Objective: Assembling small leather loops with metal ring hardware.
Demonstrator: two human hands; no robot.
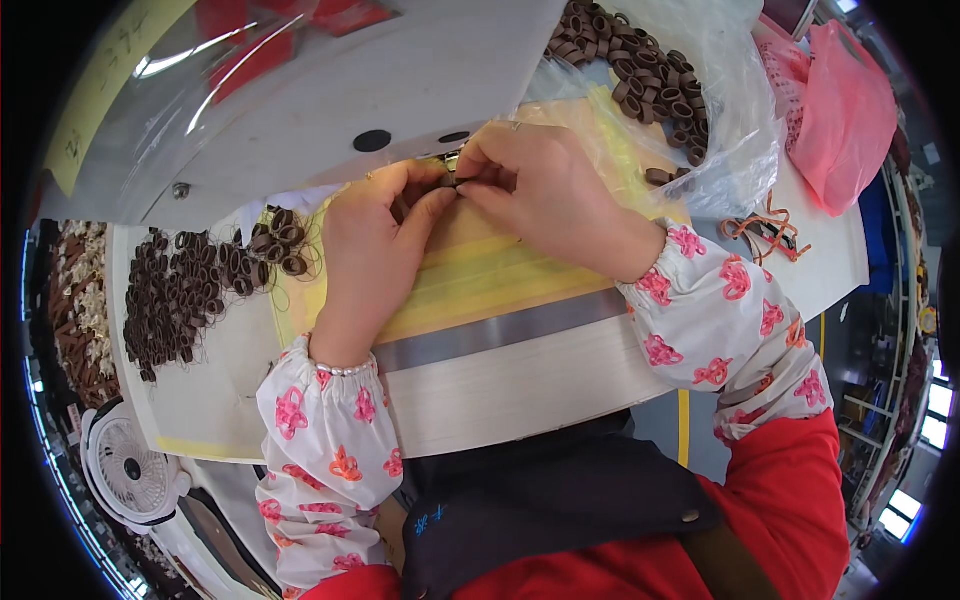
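Observation:
Both my hands meet under the white sewing machine head [300,120], close to the metal presser parts [450,160]. Thumb and forefinger of my left hand [375,225] pinch one side of a small dark piece [457,186]. From the other side, the fingertips of my right hand [550,190] press on it as well. Fingers cover most of the piece, so its full shape stays hidden. To the left lies a heap of small brown loops [175,295] with loose threads. More brown loops [650,80] fill a clear plastic bag [745,120] at the far right.
Yellow tape and a grey strip [500,328] cross the white table [490,400]. A pink plastic bag [845,120] sits at the far right, near an orange cord [770,235]. At the lower left is a white fan [130,467].

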